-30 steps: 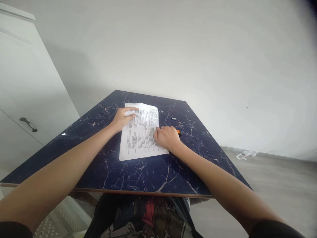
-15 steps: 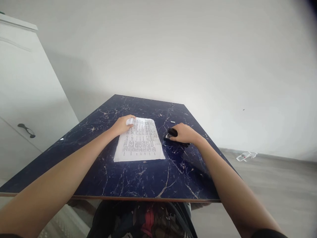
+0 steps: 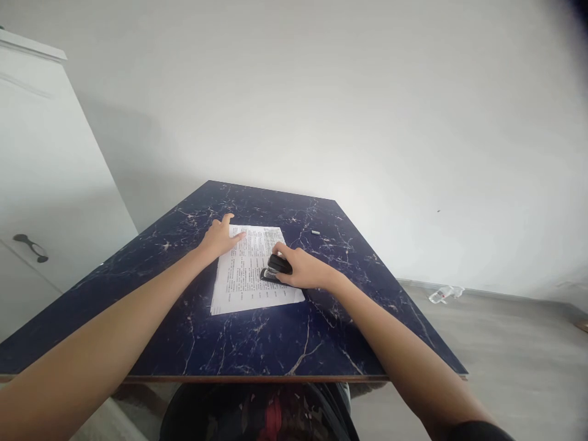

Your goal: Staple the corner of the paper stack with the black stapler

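Inside the front edge of the desk (image 3: 261, 352), my right grip (image 3: 305, 267) clasps the stapler (image 3: 279, 264) over the paper (image 3: 241, 297), seemingly for positioning; next, my spread left grip (image 3: 217, 237) should steady it.

You're rocking a black sleeve (image 3: 478, 431) on the right, dark camo-ish clothes (image 3: 239, 411) with a red patch (image 3: 274, 418), left hand (image 3: 218, 237) and right hand (image 3: 304, 268) bare.

White sheets of paper (image 3: 236, 285), stacked and densely printed in dark type, lie flat on a dark blue, white-veined tabletop (image 3: 257, 352). A black stapler (image 3: 278, 264) extends over the right half of the pages, nose pointing left, its upper arm raised off the base, its rear hidden in a grip.
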`<move>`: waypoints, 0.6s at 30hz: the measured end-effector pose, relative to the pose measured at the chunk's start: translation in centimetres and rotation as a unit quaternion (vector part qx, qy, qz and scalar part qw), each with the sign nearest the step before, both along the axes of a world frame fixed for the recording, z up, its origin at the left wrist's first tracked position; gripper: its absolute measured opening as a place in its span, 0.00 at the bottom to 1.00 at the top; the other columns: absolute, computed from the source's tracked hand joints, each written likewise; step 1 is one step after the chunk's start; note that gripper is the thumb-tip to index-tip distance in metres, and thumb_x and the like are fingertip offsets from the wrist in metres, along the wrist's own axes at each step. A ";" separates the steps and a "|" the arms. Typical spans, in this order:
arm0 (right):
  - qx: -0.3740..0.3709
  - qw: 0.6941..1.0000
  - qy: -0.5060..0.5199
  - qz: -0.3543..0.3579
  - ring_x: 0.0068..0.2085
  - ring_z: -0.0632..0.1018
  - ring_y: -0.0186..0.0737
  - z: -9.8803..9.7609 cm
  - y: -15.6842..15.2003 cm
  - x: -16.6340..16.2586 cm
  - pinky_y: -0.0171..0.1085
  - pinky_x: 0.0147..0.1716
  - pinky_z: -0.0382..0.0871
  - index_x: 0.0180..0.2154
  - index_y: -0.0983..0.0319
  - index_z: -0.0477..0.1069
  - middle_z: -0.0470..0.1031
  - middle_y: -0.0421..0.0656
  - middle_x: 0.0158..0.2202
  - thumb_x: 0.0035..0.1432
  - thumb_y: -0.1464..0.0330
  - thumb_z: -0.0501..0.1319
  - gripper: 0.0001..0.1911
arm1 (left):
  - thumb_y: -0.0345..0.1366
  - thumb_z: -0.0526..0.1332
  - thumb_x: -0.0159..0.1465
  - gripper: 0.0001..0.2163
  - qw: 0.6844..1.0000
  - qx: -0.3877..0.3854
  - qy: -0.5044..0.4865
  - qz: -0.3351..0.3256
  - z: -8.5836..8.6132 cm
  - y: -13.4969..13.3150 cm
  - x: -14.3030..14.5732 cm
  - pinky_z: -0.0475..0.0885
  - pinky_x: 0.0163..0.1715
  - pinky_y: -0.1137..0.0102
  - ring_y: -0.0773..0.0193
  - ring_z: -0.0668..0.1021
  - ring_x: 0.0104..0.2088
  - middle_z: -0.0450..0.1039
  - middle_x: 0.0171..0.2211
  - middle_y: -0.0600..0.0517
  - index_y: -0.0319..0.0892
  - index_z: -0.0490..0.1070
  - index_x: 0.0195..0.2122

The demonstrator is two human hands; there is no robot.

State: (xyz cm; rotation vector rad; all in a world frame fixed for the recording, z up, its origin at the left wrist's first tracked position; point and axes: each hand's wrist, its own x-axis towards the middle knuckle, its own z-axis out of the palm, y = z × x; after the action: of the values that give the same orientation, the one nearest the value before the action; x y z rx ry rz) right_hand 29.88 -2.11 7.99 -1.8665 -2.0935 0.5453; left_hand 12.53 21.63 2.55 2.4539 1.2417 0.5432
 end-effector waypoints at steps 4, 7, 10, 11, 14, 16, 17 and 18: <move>-0.002 0.999 -0.035 -0.002 0.24 0.69 0.34 0.2 -0.9 -0.4 0.35 0.22 0.58 0.55 0.60 0.62 0.75 0.44 0.34 0.66 0.64 0.56 0.17 | 0.56 0.60 0.64 0.35 0.999 0.002 -0.031 0.021 -0.3 0.0 0.2 0.69 0.54 0.52 0.39 0.77 0.52 0.64 0.56 0.32 0.41 0.58 0.66; -0.016 0.998 -0.057 -0.034 0.25 0.70 0.35 0.3 -2.8 0.0 0.35 0.21 0.59 0.47 0.60 0.65 0.74 0.46 0.34 0.65 0.63 0.57 0.11 | 0.54 0.61 0.65 0.31 0.998 -0.005 -0.048 0.028 -0.5 0.1 0.2 0.69 0.55 0.53 0.45 0.78 0.50 0.64 0.54 0.35 0.41 0.60 0.63; -0.028 0.995 -0.053 -0.085 0.24 0.70 0.36 0.3 -6.3 1.9 0.37 0.22 0.59 0.46 0.60 0.65 0.74 0.45 0.32 0.66 0.61 0.56 0.11 | 0.54 0.60 0.66 0.27 0.997 -0.018 -0.060 0.034 -0.5 0.1 0.0 0.70 0.55 0.54 0.48 0.78 0.48 0.63 0.55 0.35 0.43 0.62 0.59; -0.034 0.992 -0.051 -0.107 0.23 0.70 0.37 0.2 -7.6 2.9 0.37 0.22 0.59 0.47 0.60 0.65 0.74 0.45 0.32 0.67 0.60 0.56 0.12 | 0.54 0.59 0.66 0.26 0.997 -0.023 -0.064 0.033 -0.5 0.2 0.0 0.70 0.54 0.54 0.47 0.78 0.48 0.62 0.56 0.35 0.43 0.63 0.59; -0.061 0.989 -0.015 -0.137 0.27 0.75 0.41 0.2 -11.3 5.8 0.41 0.26 0.64 0.52 0.57 0.67 0.77 0.46 0.36 0.67 0.56 0.55 0.17 | 0.55 0.59 0.66 0.26 0.996 -0.041 -0.071 0.029 -0.4 0.3 -0.1 0.71 0.54 0.55 0.46 0.78 0.49 0.61 0.57 0.34 0.43 0.64 0.57; -0.061 0.987 0.007 -0.147 0.32 0.78 0.45 0.2 -12.8 7.3 0.43 0.31 0.68 0.54 0.56 0.68 0.79 0.48 0.42 0.67 0.53 0.56 0.20 | 0.54 0.59 0.66 0.25 0.996 -0.049 -0.072 0.036 -0.3 0.4 -0.1 0.71 0.53 0.56 0.47 0.79 0.49 0.62 0.57 0.34 0.42 0.65 0.56; -0.061 0.986 0.014 -0.152 0.34 0.78 0.46 0.2 -13.2 7.8 0.44 0.33 0.70 0.55 0.55 0.68 0.79 0.49 0.44 0.67 0.52 0.56 0.21 | 0.54 0.59 0.66 0.24 0.995 -0.050 -0.073 0.041 -0.3 0.5 -0.1 0.71 0.53 0.56 0.48 0.79 0.47 0.62 0.57 0.34 0.42 0.65 0.56; -0.065 0.986 0.020 -0.154 0.35 0.79 0.47 0.3 -13.4 8.3 0.45 0.34 0.71 0.56 0.55 0.68 0.79 0.50 0.45 0.67 0.51 0.56 0.23 | 0.53 0.59 0.66 0.24 0.995 -0.050 -0.075 0.046 -0.2 0.6 -0.2 0.71 0.52 0.57 0.50 0.80 0.44 0.63 0.57 0.34 0.42 0.66 0.55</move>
State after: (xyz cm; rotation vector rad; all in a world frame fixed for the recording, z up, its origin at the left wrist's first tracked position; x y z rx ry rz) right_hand 38.20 -15.55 8.26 -2.1789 -1.7331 0.6480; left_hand 12.32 22.18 2.32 2.2388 1.2916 0.6618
